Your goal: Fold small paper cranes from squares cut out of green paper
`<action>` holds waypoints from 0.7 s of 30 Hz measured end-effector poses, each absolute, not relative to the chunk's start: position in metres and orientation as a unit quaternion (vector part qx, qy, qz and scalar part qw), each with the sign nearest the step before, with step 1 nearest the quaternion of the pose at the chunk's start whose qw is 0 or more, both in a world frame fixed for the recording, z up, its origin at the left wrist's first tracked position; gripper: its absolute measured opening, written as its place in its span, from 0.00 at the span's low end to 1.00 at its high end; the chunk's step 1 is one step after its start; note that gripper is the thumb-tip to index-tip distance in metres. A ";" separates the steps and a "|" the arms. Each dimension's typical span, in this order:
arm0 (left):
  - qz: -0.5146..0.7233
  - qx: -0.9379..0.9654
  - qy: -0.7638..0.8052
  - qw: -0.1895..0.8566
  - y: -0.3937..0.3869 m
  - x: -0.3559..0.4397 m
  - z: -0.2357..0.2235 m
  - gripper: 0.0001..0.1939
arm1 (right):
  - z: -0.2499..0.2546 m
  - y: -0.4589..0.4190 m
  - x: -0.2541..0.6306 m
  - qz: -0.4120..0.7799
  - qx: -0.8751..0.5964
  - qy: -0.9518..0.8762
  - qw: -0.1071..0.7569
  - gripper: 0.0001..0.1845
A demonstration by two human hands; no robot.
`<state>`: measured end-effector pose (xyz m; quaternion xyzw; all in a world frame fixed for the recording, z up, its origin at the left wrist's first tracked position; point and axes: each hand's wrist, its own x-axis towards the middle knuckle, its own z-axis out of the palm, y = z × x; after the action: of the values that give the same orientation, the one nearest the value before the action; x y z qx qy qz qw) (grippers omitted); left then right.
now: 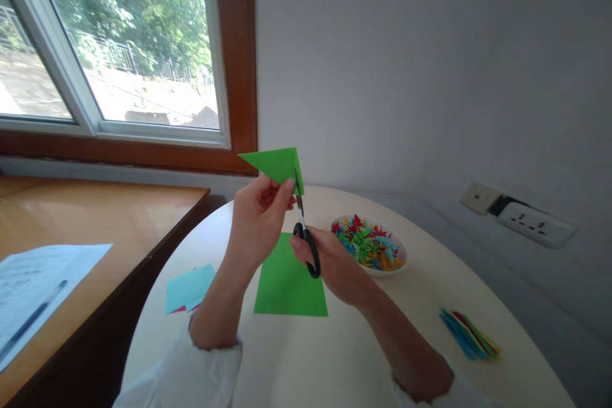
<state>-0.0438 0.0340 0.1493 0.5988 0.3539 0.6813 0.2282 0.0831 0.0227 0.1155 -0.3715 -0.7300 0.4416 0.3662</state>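
Pinching a green paper triangle (275, 164) at the centre of the frame between the thumb and fingers of the left hand (258, 213), gripping it by its lower edge, close to its right end. Grasping scissors (313, 254) just below centre with the right hand (337, 264), curling the fingers about the black handles. Pointing the blades upward, overlapping the right part of the triangle just beside the left thumb. Being unable to tell from this view the exact gap between the blades.

Working over a green sheet (291, 290) lying flat at lower centre on a white, round-edged table (282, 370). Having a white bowl (385, 273) near the right hand, at right of centre, filled with small folded paper pieces (366, 239) in red, green, blue and yellow. Having light-blue paper (186, 288) at lower left, near the left forearm, overlying something pink, and a fanned bundle of coloured strips (471, 335) at lower right. Facing a window (138, 38) at upper left, a wooden desk (162, 217) bearing a written page (52, 274) and a pen (33, 319) at the left edge, and a wall socket (535, 222) at far right.
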 end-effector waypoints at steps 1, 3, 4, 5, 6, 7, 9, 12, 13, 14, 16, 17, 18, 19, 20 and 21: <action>0.681 0.598 0.355 0.229 0.034 -0.044 0.149 0.12 | 0.115 0.023 0.083 0.444 -0.371 -0.729 0.366 0.20; 0.681 0.597 0.356 0.231 0.034 -0.044 0.150 0.12 | 0.114 0.023 0.083 0.444 -0.369 -0.729 0.368 0.20; 0.681 0.597 0.356 0.232 0.033 -0.044 0.150 0.12 | 0.114 0.023 0.083 0.442 -0.368 -0.730 0.370 0.20; 0.681 0.597 0.356 0.232 0.033 -0.044 0.151 0.12 | 0.114 0.023 0.083 0.440 -0.367 -0.731 0.371 0.20; 0.681 0.597 0.355 0.232 0.033 -0.044 0.151 0.12 | 0.113 0.023 0.083 0.439 -0.367 -0.731 0.372 0.20; 0.681 0.598 0.355 0.231 0.033 -0.044 0.151 0.12 | 0.113 0.023 0.083 0.438 -0.367 -0.731 0.373 0.20; 0.680 0.599 0.355 0.230 0.033 -0.044 0.152 0.11 | 0.113 0.023 0.083 0.440 -0.367 -0.730 0.372 0.20; 0.679 0.600 0.356 0.228 0.032 -0.045 0.152 0.11 | 0.112 0.023 0.083 0.442 -0.367 -0.729 0.372 0.20; 0.678 0.601 0.356 0.228 0.032 -0.045 0.152 0.11 | 0.112 0.023 0.083 0.443 -0.367 -0.729 0.371 0.20; 0.678 0.601 0.356 0.228 0.032 -0.045 0.152 0.11 | 0.112 0.023 0.084 0.443 -0.367 -0.729 0.371 0.20; 0.678 0.602 0.356 0.229 0.032 -0.045 0.151 0.11 | 0.112 0.023 0.084 0.443 -0.368 -0.728 0.371 0.20; 0.678 0.601 0.356 0.230 0.032 -0.045 0.151 0.11 | 0.112 0.023 0.084 0.442 -0.368 -0.728 0.372 0.20; 0.678 0.601 0.356 0.230 0.032 -0.045 0.151 0.11 | 0.112 0.023 0.084 0.442 -0.368 -0.729 0.372 0.20; 0.678 0.601 0.355 0.231 0.032 -0.045 0.151 0.11 | 0.112 0.023 0.084 0.441 -0.368 -0.729 0.372 0.20; 0.679 0.600 0.354 0.231 0.032 -0.045 0.151 0.11 | 0.112 0.023 0.084 0.440 -0.369 -0.729 0.372 0.20; 0.680 0.600 0.354 0.232 0.032 -0.045 0.151 0.11 | 0.112 0.024 0.084 0.439 -0.370 -0.729 0.372 0.20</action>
<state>-0.0451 0.0319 0.1510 0.5995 0.3539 0.6795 0.2315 0.0838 0.0236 0.1120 -0.3698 -0.7295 0.4394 0.3715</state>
